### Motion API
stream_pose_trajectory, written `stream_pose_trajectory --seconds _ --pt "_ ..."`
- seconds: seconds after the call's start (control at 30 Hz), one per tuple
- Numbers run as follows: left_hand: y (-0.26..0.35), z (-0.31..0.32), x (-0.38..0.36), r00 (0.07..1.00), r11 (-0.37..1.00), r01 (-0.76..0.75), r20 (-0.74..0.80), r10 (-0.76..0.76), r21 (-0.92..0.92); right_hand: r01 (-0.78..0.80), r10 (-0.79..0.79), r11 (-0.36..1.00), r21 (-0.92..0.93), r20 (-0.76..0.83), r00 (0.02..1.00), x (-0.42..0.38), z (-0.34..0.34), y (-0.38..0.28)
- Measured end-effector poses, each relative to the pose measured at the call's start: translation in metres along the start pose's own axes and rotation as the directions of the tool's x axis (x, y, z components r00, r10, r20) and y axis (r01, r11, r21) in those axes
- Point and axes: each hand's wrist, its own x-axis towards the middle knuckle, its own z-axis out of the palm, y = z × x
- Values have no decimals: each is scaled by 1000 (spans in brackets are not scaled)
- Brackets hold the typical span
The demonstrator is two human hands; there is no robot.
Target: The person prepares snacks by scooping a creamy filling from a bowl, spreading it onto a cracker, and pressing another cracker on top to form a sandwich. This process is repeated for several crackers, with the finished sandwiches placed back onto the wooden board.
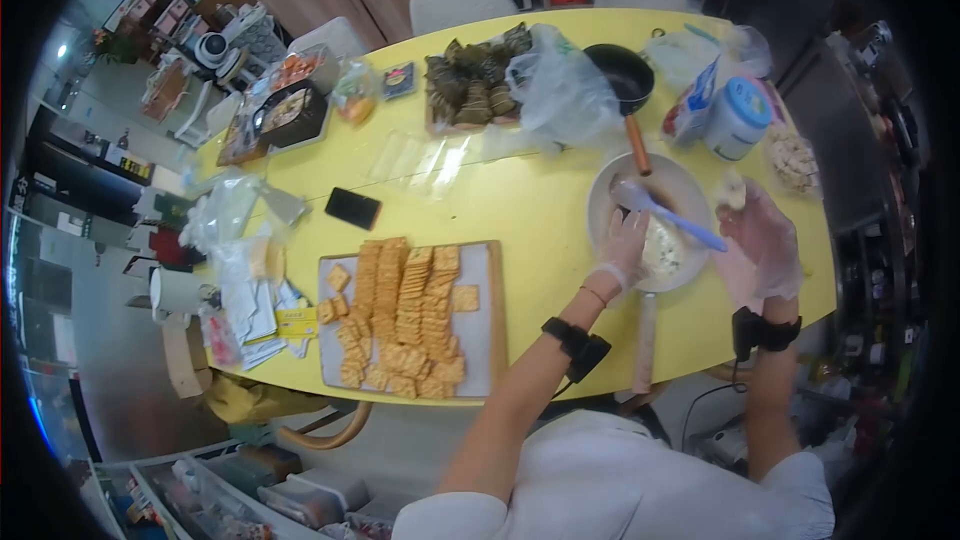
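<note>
My left hand (625, 245), in a clear glove, reaches over the left side of a light round pan (602, 180); whatever its fingertips hold is hidden. A blue-handled spatula (685, 227) lies across the pan, above a white mass (662, 245) with dark specks. My right hand (762, 240), also gloved, is raised just right of the pan, fingers curled upward. A small pale lump (733, 190) is at its fingertips.
A tray of square crackers (410, 320) is at the front centre-left, with a black phone (353, 208) behind it. Wrapped leaf bundles (475, 80), a small dark pan (622, 75) and a blue-lidded tub (738, 120) stand further back.
</note>
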Motion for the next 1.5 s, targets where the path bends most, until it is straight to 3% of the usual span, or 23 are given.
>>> stream_pose_trajectory --seconds 0.03,0.1,0.17,0.23,0.33,0.43,0.53,0.63,0.67,0.73,0.77,0.8,0.83,0.93,1.03,1.13,1.23,1.33,1.43,1.5 --pt "-15 -22 -10 997 990 -77 -30 74 -122 -49 47 993 -103 -22 999 5 -9 3" --pt "-54 -49 -58 982 942 120 -104 -160 -313 -58 56 906 -419 -16 998 2 -33 21" --pt "-111 -51 -117 888 940 287 -317 -334 -185 -147 150 943 -299 -16 989 -2 -73 55" --pt "-108 -92 -150 784 788 616 -114 -610 21 -186 179 961 -203 -52 982 -13 -79 82" --pt "-127 -73 -189 809 754 588 -195 -555 293 -167 157 966 -198 -65 985 -15 -52 110" --pt "-150 -49 -205 869 713 495 -309 -387 498 -128 141 954 -269 27 990 -8 -15 127" --pt "-155 -59 -200 885 762 465 -204 -419 450 -198 214 928 -316 17 977 -4 28 137" --pt "-197 -48 -213 924 888 347 -270 -269 301 -282 296 874 -395 -27 955 -5 53 153" --pt "-184 -69 -206 869 860 490 -162 -468 143 -276 298 878 -391 -5 955 -8 59 154" --pt "-129 -126 -184 654 645 756 153 -741 -110 -268 302 884 -382 31 953 -13 70 157" --pt "-119 -121 -184 727 575 648 182 -662 -499 -240 270 885 -398 20 963 -15 75 159" --pt "-106 -108 -184 797 386 447 163 -582 -807 -212 238 883 -418 12 971 -16 79 161" --pt "-92 -96 -181 852 113 181 99 -515 -977 -181 207 879 -441 11 978 -16 84 162" --pt "-47 -91 -161 878 -101 100 135 -459 -990 204 -118 536 -819 167 979 -29 102 155" --pt "-11 -108 -143 885 -300 16 153 -440 -954 544 -249 101 -833 508 824 -33 110 148" --pt "-3 -109 -140 871 -426 -8 203 -447 -905 585 -267 -15 -811 567 779 -35 102 151" --pt "-5 -94 -146 901 -157 4 72 -429 -988 416 -271 242 -877 350 897 -36 102 159" --pt "-12 -88 -149 888 -123 -17 42 -459 -992 298 -283 422 -856 187 941 -40 111 149" --pt "-11 -96 -151 860 -84 4 46 -508 -996 293 -374 414 -862 132 918 -41 118 142" --pt "-5 -105 -150 896 -149 -14 54 -442 -989 215 -213 521 -826 118 970 -36 110 145"
